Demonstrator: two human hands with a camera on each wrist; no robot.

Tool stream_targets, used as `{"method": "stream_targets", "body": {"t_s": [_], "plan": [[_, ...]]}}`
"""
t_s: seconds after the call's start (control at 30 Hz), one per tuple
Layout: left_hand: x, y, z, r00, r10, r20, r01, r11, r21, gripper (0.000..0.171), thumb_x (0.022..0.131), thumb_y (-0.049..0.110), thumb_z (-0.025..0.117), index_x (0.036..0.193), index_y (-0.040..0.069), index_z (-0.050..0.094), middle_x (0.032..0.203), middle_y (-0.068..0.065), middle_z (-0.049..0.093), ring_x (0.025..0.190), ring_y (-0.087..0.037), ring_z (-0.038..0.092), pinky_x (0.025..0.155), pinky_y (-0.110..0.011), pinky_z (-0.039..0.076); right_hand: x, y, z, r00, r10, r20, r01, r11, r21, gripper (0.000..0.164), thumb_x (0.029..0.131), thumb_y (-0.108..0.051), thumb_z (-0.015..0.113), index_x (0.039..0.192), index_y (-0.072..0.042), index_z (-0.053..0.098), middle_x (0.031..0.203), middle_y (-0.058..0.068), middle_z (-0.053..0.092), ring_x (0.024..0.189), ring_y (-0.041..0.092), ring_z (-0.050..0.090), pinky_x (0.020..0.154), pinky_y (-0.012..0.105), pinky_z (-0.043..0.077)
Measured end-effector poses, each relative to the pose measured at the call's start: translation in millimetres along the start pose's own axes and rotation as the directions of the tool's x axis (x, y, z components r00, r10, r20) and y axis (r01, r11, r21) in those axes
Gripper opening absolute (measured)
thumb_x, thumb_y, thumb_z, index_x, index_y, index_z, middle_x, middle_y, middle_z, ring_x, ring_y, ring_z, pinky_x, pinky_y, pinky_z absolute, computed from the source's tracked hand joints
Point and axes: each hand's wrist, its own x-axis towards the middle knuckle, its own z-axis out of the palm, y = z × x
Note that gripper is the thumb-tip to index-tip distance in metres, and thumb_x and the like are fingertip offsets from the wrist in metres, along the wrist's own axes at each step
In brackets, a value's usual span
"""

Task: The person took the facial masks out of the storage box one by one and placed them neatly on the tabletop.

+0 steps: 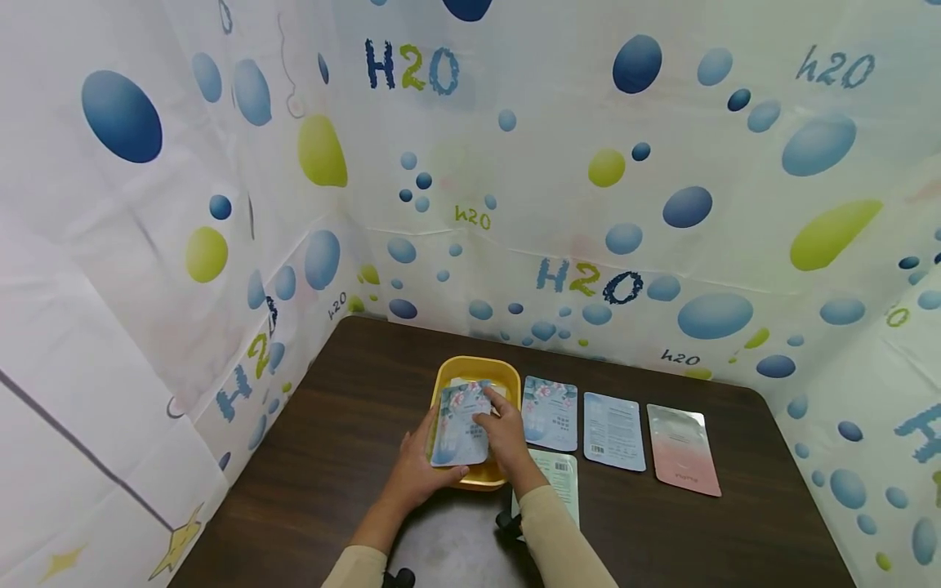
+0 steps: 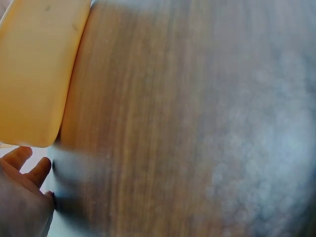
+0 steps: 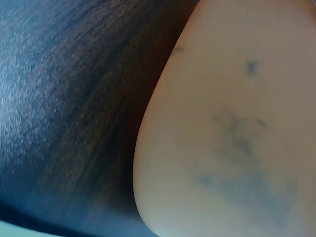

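A flat blue face mask packet point(image 1: 459, 433) with pink flowers printed on it is held over a yellow plastic tray point(image 1: 481, 365). My left hand point(image 1: 422, 469) grips its lower left corner, fingers along the left edge and thumb by the bottom edge. From the right, my right hand point(image 1: 503, 429) holds the packet, with fingertips on its printed front. Beneath it, part of a pale item shows inside the tray. In the left wrist view, the yellow tray point(image 2: 37, 74) stands at upper left and some fingers point(image 2: 37, 173) show below it.
Right of the tray lie a matching floral packet point(image 1: 550, 412), a pale blue packet with small print point(image 1: 613, 431) and a pink-and-silver packet point(image 1: 684, 449). A light green packet point(image 1: 562, 478) is partly under the right forearm. The brown table point(image 1: 309, 457) meets a printed white curtain behind.
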Motion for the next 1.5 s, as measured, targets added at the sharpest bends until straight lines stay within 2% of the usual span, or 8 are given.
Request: {"method": "stream_targets", "body": {"t_s": [0.1, 0.23, 0.47, 0.63, 0.97, 1.07, 1.2, 1.5], "plan": [[0.4, 0.8, -0.5, 1.0, -0.007, 0.003, 0.007, 1.0, 0.002, 0.116, 0.069, 0.046, 0.091, 0.162, 0.021, 0.027, 0.16, -0.008, 0.045, 0.144, -0.04, 0.044, 0.123, -0.07, 0.007, -1.3, -1.0, 0.9, 1.0, -0.021, -0.003, 0.021, 1.0, -0.011, 0.061, 0.098, -0.006, 0.059, 0.157, -0.005, 0.039, 0.165, 0.02, 0.033, 0.134, 0.035, 0.054, 0.095, 0.031, 0.055], [1.0, 3.0, -2.4, 1.0, -0.005, 0.008, 0.005, 1.0, -0.006, 0.116, 0.07, 0.047, 0.091, 0.162, 0.019, 0.028, 0.16, -0.009, 0.044, 0.144, -0.039, 0.043, 0.123, -0.07, 0.006, -0.8, -0.9, 1.0, 0.998, -0.053, 0.019, 0.054, 0.998, -0.015, 0.062, 0.099, -0.007, 0.058, 0.158, -0.004, 0.036, 0.164, 0.021, 0.033, 0.139, 0.035, 0.051, 0.103, 0.036, 0.054], [1.5, 6.2, -5.2, 1.0, -0.003, 0.02, 0.003, 1.0, 0.003, 0.116, 0.07, 0.048, 0.09, 0.162, 0.018, 0.027, 0.161, -0.009, 0.043, 0.144, -0.038, 0.044, 0.122, -0.071, 0.007, -4.8, -10.1, 0.5, 0.998, -0.036, 0.049, 0.038, 0.998, -0.042, 0.058, 0.1, -0.009, 0.058, 0.155, -0.004, 0.042, 0.153, 0.021, 0.051, 0.129, 0.029, 0.058, 0.107, 0.039, 0.052], [2.2, 5.9, -5.2, 1.0, 0.004, 0.011, -0.004, 1.0, -0.004, 0.116, 0.069, 0.046, 0.091, 0.162, 0.017, 0.028, 0.16, -0.009, 0.045, 0.143, -0.039, 0.045, 0.121, -0.071, 0.008, -3.1, -9.6, 1.3, 0.999, -0.028, 0.023, 0.03, 0.995, -0.091, 0.058, 0.099, -0.011, 0.06, 0.155, -0.008, 0.044, 0.16, 0.018, 0.043, 0.142, 0.038, 0.048, 0.116, 0.053, 0.042], [1.6, 2.7, -5.1, 1.0, 0.008, 0.003, -0.008, 1.0, 0.015, 0.116, 0.069, 0.045, 0.091, 0.161, 0.011, 0.029, 0.159, -0.016, 0.045, 0.143, -0.045, 0.043, 0.122, -0.071, 0.01, -5.3, -12.9, -6.7, 0.994, -0.099, 0.046, 0.103, 0.989, -0.108, 0.056, 0.1, -0.013, 0.059, 0.154, -0.008, 0.045, 0.162, 0.016, 0.04, 0.143, 0.037, 0.049, 0.114, 0.052, 0.044], [0.8, 2.7, -5.6, 1.0, -0.022, 0.011, 0.022, 1.0, 0.017, 0.117, 0.069, 0.045, 0.091, 0.162, 0.013, 0.027, 0.16, -0.015, 0.044, 0.146, -0.046, 0.039, 0.124, -0.067, 0.008, -3.2, -13.2, -10.4, 0.994, -0.102, 0.034, 0.105, 0.988, -0.113, 0.055, 0.101, -0.014, 0.059, 0.154, -0.01, 0.046, 0.162, 0.015, 0.04, 0.142, 0.037, 0.049, 0.114, 0.052, 0.045], [0.2, 4.0, -6.1, 0.998, -0.055, 0.022, 0.055, 0.998, 0.012, 0.117, 0.07, 0.045, 0.091, 0.163, 0.016, 0.026, 0.162, -0.013, 0.042, 0.149, -0.044, 0.036, 0.127, -0.063, 0.004, -0.1, -14.1, -14.6, 0.994, -0.108, 0.002, 0.107, 0.99, -0.092, 0.054, 0.1, -0.013, 0.059, 0.153, -0.012, 0.047, 0.162, 0.012, 0.041, 0.148, 0.035, 0.042, 0.116, 0.051, 0.042], [0.3, 6.0, -6.8, 0.997, -0.071, 0.03, 0.071, 0.997, 0.007, 0.118, 0.069, 0.046, 0.091, 0.163, 0.018, 0.025, 0.163, -0.012, 0.04, 0.149, -0.044, 0.036, 0.127, -0.063, 0.005, -2.7, -21.9, -26.1, 0.992, -0.124, 0.013, 0.124, 0.992, 0.031, 0.055, 0.104, -0.012, 0.054, 0.157, -0.015, 0.042, 0.165, 0.014, 0.035, 0.143, 0.035, 0.048, 0.109, 0.044, 0.051]]}}
